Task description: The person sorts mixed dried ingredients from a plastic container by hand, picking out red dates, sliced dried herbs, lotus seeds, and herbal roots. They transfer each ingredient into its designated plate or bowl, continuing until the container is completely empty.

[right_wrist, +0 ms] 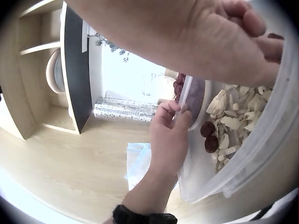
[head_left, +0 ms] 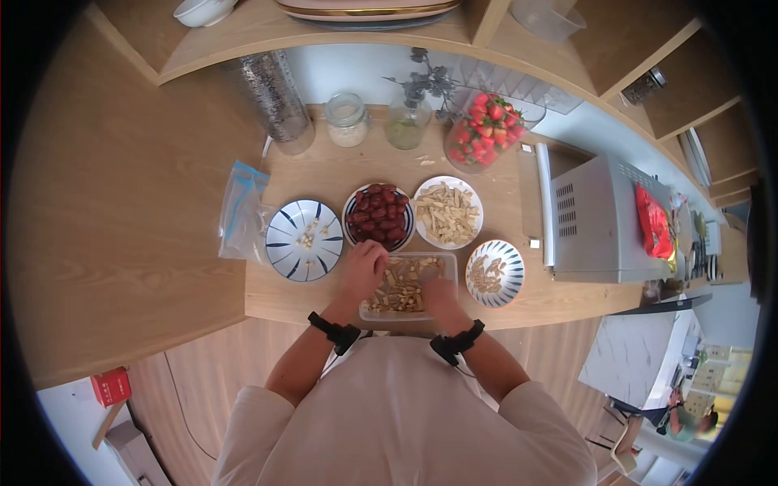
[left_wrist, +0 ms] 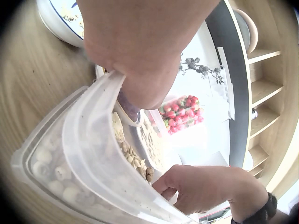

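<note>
A clear plastic container (head_left: 366,309) holds pale dried slices (right_wrist: 231,122) and, at one end, two dark red dates (right_wrist: 211,143). My left hand (head_left: 362,271) is at its far left corner; in the right wrist view its thumb and fingers (right_wrist: 169,112) pinch the rim. My right hand (head_left: 440,298) reaches down inside the container's right part, blurred in the head view. Its fingers are bent in the right wrist view, with a dark reddish bit beside them; I cannot tell whether they hold it. Just beyond the left hand stands a bowl of red dates (head_left: 378,212).
Around the container stand a plate of pale slices (head_left: 448,212), a striped bowl with brown pieces (head_left: 488,276), and a striped plate with crumbs (head_left: 304,259). Behind are a strawberry container (head_left: 489,134), glass jar (head_left: 347,121) and vase (head_left: 405,125). A zip bag (head_left: 243,212) lies left.
</note>
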A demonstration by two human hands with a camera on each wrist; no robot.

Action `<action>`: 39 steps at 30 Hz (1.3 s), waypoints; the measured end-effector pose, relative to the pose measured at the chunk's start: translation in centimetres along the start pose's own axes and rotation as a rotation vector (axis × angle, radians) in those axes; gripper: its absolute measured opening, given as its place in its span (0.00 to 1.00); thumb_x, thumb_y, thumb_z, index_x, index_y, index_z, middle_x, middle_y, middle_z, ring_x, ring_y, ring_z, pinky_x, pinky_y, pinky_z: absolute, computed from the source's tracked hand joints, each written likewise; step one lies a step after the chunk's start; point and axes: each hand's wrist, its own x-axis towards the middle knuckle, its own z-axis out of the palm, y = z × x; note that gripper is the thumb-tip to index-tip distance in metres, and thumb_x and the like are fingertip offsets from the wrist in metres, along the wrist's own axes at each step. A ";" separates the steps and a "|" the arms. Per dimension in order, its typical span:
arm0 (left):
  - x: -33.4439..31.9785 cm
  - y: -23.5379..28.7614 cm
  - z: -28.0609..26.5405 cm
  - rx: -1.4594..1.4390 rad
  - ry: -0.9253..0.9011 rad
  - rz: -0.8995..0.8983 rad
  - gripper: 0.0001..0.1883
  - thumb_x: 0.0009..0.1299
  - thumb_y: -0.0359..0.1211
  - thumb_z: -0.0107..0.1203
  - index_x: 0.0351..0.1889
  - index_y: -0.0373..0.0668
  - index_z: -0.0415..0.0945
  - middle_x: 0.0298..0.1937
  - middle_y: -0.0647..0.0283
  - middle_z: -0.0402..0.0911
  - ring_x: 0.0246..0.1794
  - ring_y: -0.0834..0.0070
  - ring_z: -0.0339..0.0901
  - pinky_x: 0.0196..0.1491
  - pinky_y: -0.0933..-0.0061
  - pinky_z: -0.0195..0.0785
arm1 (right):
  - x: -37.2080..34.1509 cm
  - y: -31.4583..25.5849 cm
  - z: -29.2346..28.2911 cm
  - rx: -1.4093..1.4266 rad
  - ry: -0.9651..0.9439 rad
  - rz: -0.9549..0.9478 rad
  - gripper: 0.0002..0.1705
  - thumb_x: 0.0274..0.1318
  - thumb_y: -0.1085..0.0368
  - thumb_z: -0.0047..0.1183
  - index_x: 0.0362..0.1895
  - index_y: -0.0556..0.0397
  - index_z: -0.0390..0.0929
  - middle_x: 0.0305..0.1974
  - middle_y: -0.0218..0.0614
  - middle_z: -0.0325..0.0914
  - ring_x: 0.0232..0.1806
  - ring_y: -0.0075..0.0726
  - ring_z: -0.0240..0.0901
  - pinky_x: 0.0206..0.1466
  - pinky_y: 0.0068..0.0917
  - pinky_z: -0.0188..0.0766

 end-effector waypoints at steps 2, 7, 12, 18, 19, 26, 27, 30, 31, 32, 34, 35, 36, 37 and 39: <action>0.0 0.0 0.0 -0.011 0.005 0.000 0.06 0.62 0.24 0.57 0.34 0.44 0.74 0.38 0.62 0.75 0.43 0.57 0.72 0.46 0.57 0.66 | 0.0 -0.3 0.6 0.018 0.047 -0.020 0.11 0.54 0.65 0.55 0.39 0.46 0.88 0.37 0.39 0.87 0.43 0.43 0.85 0.42 0.40 0.80; -0.1 0.2 -0.3 -0.015 0.008 0.004 0.06 0.62 0.24 0.57 0.34 0.44 0.74 0.38 0.62 0.75 0.43 0.57 0.72 0.46 0.57 0.66 | -0.9 -0.7 -0.7 0.025 0.057 0.001 0.11 0.58 0.63 0.51 0.37 0.44 0.88 0.38 0.37 0.87 0.44 0.40 0.85 0.41 0.37 0.78; -0.2 0.3 -0.1 -0.023 0.019 0.000 0.09 0.58 0.19 0.56 0.32 0.43 0.72 0.38 0.60 0.75 0.43 0.54 0.72 0.44 0.56 0.65 | -1.8 0.3 -3.2 0.139 0.176 -0.114 0.10 0.54 0.59 0.55 0.33 0.48 0.86 0.35 0.42 0.85 0.39 0.48 0.84 0.40 0.42 0.79; -0.1 0.2 -0.1 -0.022 0.000 -0.009 0.08 0.60 0.22 0.56 0.33 0.45 0.73 0.38 0.62 0.74 0.43 0.57 0.72 0.46 0.55 0.65 | 0.8 0.8 -7.9 0.411 0.200 -0.125 0.12 0.54 0.56 0.55 0.34 0.49 0.83 0.32 0.47 0.83 0.34 0.57 0.82 0.39 0.47 0.78; 0.0 0.3 -0.2 -0.021 0.002 -0.007 0.08 0.60 0.22 0.56 0.33 0.45 0.73 0.38 0.62 0.74 0.43 0.57 0.72 0.46 0.55 0.65 | 1.4 0.8 -8.2 0.446 0.249 -0.067 0.12 0.55 0.56 0.55 0.36 0.48 0.82 0.30 0.47 0.83 0.33 0.57 0.81 0.39 0.48 0.78; -0.1 0.1 -0.2 -0.038 0.003 -0.003 0.09 0.59 0.20 0.56 0.33 0.42 0.72 0.38 0.60 0.75 0.43 0.54 0.73 0.44 0.57 0.67 | 5.1 0.5 -10.8 0.520 0.369 -0.067 0.17 0.55 0.57 0.57 0.46 0.50 0.76 0.34 0.47 0.83 0.41 0.57 0.82 0.44 0.49 0.77; -0.1 0.1 -0.2 -0.037 0.004 -0.003 0.09 0.58 0.20 0.56 0.33 0.42 0.72 0.38 0.60 0.75 0.43 0.54 0.73 0.43 0.56 0.67 | 5.9 0.3 -10.8 0.552 0.397 -0.042 0.19 0.55 0.56 0.59 0.49 0.50 0.75 0.37 0.47 0.83 0.43 0.57 0.81 0.46 0.49 0.77; -0.1 0.1 -0.2 -0.039 0.010 0.002 0.08 0.59 0.20 0.56 0.33 0.43 0.72 0.38 0.60 0.75 0.42 0.55 0.73 0.43 0.57 0.67 | 7.0 0.0 -10.1 0.557 0.428 -0.023 0.24 0.56 0.56 0.60 0.54 0.52 0.73 0.42 0.49 0.83 0.47 0.57 0.80 0.50 0.49 0.76; -0.1 0.0 -0.2 -0.037 0.016 0.003 0.08 0.59 0.20 0.56 0.33 0.43 0.72 0.38 0.60 0.75 0.42 0.55 0.73 0.43 0.57 0.67 | 7.5 0.1 -9.9 0.531 0.438 -0.027 0.27 0.56 0.55 0.61 0.57 0.52 0.72 0.45 0.50 0.82 0.48 0.57 0.80 0.51 0.50 0.76; -0.3 0.1 -0.2 -0.036 0.000 -0.002 0.07 0.60 0.21 0.56 0.33 0.43 0.72 0.38 0.60 0.75 0.42 0.55 0.73 0.43 0.57 0.67 | 7.8 0.3 -9.1 0.529 0.444 -0.032 0.27 0.56 0.55 0.61 0.57 0.52 0.72 0.45 0.50 0.82 0.48 0.57 0.80 0.51 0.50 0.76; 0.2 0.1 -0.5 -0.023 0.000 0.013 0.07 0.60 0.21 0.56 0.33 0.43 0.72 0.38 0.60 0.75 0.42 0.55 0.73 0.43 0.57 0.67 | 8.5 0.8 -8.0 0.511 0.475 -0.100 0.30 0.55 0.56 0.62 0.59 0.55 0.71 0.51 0.51 0.79 0.53 0.57 0.77 0.55 0.49 0.75; 0.2 0.4 -0.7 -0.025 -0.013 -0.002 0.07 0.61 0.22 0.56 0.33 0.43 0.73 0.38 0.60 0.75 0.42 0.55 0.73 0.43 0.57 0.66 | 8.7 1.1 -7.8 0.509 0.489 -0.107 0.30 0.55 0.56 0.62 0.59 0.55 0.71 0.51 0.51 0.79 0.53 0.57 0.77 0.55 0.49 0.75; 0.0 0.5 -0.7 -0.030 -0.029 -0.021 0.06 0.62 0.23 0.56 0.33 0.44 0.73 0.38 0.60 0.75 0.42 0.55 0.73 0.44 0.57 0.66 | 8.5 1.2 -7.7 0.546 0.453 -0.103 0.28 0.54 0.59 0.63 0.58 0.56 0.72 0.48 0.52 0.80 0.50 0.57 0.78 0.53 0.48 0.75; 0.0 0.4 -0.5 -0.029 -0.025 -0.015 0.06 0.62 0.23 0.56 0.33 0.44 0.73 0.38 0.60 0.75 0.42 0.55 0.73 0.44 0.57 0.66 | 8.3 1.5 -7.7 0.583 0.416 -0.097 0.27 0.53 0.62 0.64 0.56 0.56 0.73 0.46 0.53 0.80 0.48 0.57 0.79 0.50 0.46 0.75; -0.1 0.3 -0.4 -0.033 -0.027 -0.022 0.06 0.62 0.24 0.56 0.34 0.45 0.73 0.39 0.61 0.74 0.43 0.55 0.71 0.45 0.56 0.65 | 7.3 1.9 -8.0 0.618 0.415 -0.087 0.27 0.54 0.60 0.62 0.57 0.53 0.72 0.49 0.53 0.79 0.51 0.58 0.78 0.52 0.48 0.74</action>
